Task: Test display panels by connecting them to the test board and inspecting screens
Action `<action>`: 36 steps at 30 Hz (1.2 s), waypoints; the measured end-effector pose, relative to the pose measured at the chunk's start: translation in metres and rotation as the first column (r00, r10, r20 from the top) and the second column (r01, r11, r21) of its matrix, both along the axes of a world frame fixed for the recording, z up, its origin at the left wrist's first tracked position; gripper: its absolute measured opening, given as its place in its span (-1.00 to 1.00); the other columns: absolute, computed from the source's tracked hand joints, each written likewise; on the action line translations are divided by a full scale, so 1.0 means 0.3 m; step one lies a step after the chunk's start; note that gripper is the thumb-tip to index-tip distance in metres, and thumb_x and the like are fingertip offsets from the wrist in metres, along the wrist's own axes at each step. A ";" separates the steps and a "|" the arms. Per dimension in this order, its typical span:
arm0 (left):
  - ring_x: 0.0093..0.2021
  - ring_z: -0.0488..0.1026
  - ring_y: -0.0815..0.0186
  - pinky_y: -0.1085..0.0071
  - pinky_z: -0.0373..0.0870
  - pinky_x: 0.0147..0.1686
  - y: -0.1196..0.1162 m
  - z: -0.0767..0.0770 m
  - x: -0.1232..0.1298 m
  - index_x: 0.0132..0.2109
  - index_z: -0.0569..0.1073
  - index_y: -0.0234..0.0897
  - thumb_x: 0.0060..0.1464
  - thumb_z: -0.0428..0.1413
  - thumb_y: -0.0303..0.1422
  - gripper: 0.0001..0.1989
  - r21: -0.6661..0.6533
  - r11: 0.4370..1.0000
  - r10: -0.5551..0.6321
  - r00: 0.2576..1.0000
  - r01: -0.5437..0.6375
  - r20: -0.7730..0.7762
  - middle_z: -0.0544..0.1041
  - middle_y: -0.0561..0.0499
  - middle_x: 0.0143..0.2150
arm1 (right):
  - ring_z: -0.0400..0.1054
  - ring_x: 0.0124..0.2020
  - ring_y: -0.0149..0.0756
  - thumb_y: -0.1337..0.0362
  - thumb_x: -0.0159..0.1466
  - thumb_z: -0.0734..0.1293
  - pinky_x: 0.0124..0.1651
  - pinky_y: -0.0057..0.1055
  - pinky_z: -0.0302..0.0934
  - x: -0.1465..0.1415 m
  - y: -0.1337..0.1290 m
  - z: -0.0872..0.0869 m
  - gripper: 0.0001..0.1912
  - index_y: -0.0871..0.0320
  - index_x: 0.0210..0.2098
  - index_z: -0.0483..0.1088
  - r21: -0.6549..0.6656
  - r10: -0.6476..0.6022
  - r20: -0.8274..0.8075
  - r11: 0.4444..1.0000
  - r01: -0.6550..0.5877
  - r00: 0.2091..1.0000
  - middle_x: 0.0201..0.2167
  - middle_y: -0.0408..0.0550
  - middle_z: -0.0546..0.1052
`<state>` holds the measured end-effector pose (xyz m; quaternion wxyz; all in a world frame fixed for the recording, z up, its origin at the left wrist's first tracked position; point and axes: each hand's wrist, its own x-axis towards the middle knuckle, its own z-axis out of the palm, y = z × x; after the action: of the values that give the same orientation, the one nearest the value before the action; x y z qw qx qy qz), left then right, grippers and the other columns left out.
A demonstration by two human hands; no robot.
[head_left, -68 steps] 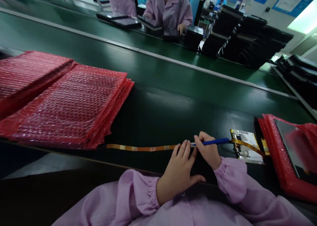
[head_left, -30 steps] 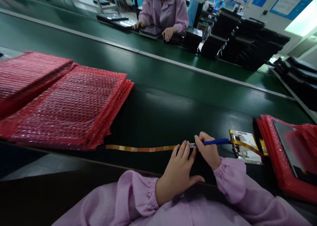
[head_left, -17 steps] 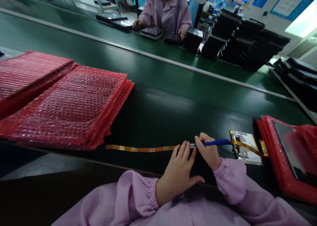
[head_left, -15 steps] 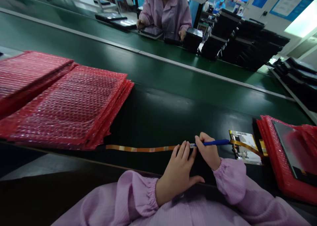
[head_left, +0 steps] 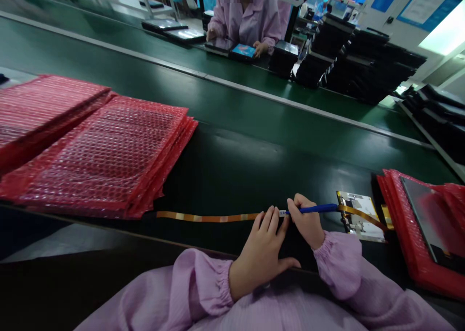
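Observation:
A long orange flex cable (head_left: 209, 218) runs along the near side of the dark green bench. My left hand (head_left: 259, 256) lies on it with fingers stretched flat, the fingertips pressing beside a small white connector piece (head_left: 282, 213). My right hand (head_left: 307, 222) is closed round a blue pen-like tool (head_left: 319, 208), its thin tip at that connector piece. To the right, an orange ribbon passes over a circuit board (head_left: 359, 217) with white and metallic areas. What lies under my left fingers is hidden.
Red bubble-wrap bags (head_left: 105, 157) are stacked at left. At right, a glassy panel (head_left: 436, 219) rests on more red bags (head_left: 399, 224). Across the bench a person in a pink smock (head_left: 247, 16) handles tablets, one with a lit screen (head_left: 244, 51). Black devices (head_left: 366, 65) stand in stacks.
My hands, the tool and the cable stay almost in place. Across the bench, one tablet's screen has turned from dark to lit, and the co-worker's hands have shifted slightly.

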<state>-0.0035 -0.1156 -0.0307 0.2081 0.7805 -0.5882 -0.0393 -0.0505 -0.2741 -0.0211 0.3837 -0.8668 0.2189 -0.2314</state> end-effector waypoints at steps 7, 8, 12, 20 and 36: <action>0.32 0.09 -0.19 -0.09 0.11 0.19 -0.001 -0.002 0.003 0.30 0.18 -0.40 -0.02 -0.15 0.30 -0.02 -0.011 1.000 -0.006 1.000 0.006 0.003 0.20 -0.45 0.30 | 0.05 -0.71 -0.45 0.18 0.31 0.20 -0.59 -0.46 0.02 -0.008 0.000 -0.006 -0.58 0.04 -0.62 -0.04 0.015 -0.100 0.048 0.995 0.099 0.994 -0.74 -0.35 0.09; 0.32 0.09 -0.19 -0.10 0.11 0.19 0.000 -0.001 0.004 0.30 0.19 -0.39 -0.03 -0.14 0.30 -0.02 -0.017 1.000 -0.011 1.000 0.011 0.001 0.20 -0.46 0.30 | 0.06 -0.71 -0.44 0.17 0.33 0.18 -0.60 -0.46 0.04 -0.011 -0.002 -0.008 -0.59 0.03 -0.60 -0.03 0.010 -0.133 0.063 0.991 0.133 0.989 -0.74 -0.35 0.09; 0.32 0.11 -0.17 -0.11 0.12 0.22 0.006 0.011 0.006 0.27 0.19 -0.48 0.02 -0.03 0.21 -0.08 -0.059 0.998 -0.013 0.999 0.011 -0.037 0.24 -0.48 0.27 | 0.17 -0.66 -0.39 0.12 0.37 0.17 -0.54 -0.44 0.14 -0.017 -0.046 -0.006 -0.68 0.05 -0.50 0.13 -0.088 -0.193 0.093 0.976 0.201 0.977 -0.68 -0.31 0.21; 0.24 0.30 0.07 -0.04 0.28 0.20 0.008 0.021 0.007 0.18 0.18 -0.43 0.17 -0.07 -0.47 -0.57 -0.191 0.970 0.103 0.967 -0.150 -0.233 0.44 -0.32 0.13 | 0.30 -0.08 0.05 0.52 0.25 0.11 -0.05 -0.04 0.16 -0.061 -0.176 0.043 -0.61 0.16 -0.13 0.49 -0.423 -0.024 -0.119 0.906 -0.028 0.993 -0.22 0.17 0.49; 0.26 0.27 0.07 -0.11 0.29 0.16 0.077 0.013 0.036 -0.07 0.19 -0.14 0.21 -0.13 -0.49 -0.81 -0.486 0.796 0.118 0.880 -0.360 -0.459 0.36 -0.13 0.21 | 0.42 -0.24 -0.17 0.54 0.17 0.19 -0.14 -0.23 0.32 -0.146 0.132 0.083 -0.69 0.12 -0.23 0.45 -0.210 0.039 -0.051 0.976 -0.049 0.998 -0.30 0.01 0.53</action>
<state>0.0072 -0.0925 -0.0267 0.5474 0.7289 -0.4112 0.0002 -0.0944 -0.2345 0.0039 0.2893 -0.9125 0.1827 -0.2244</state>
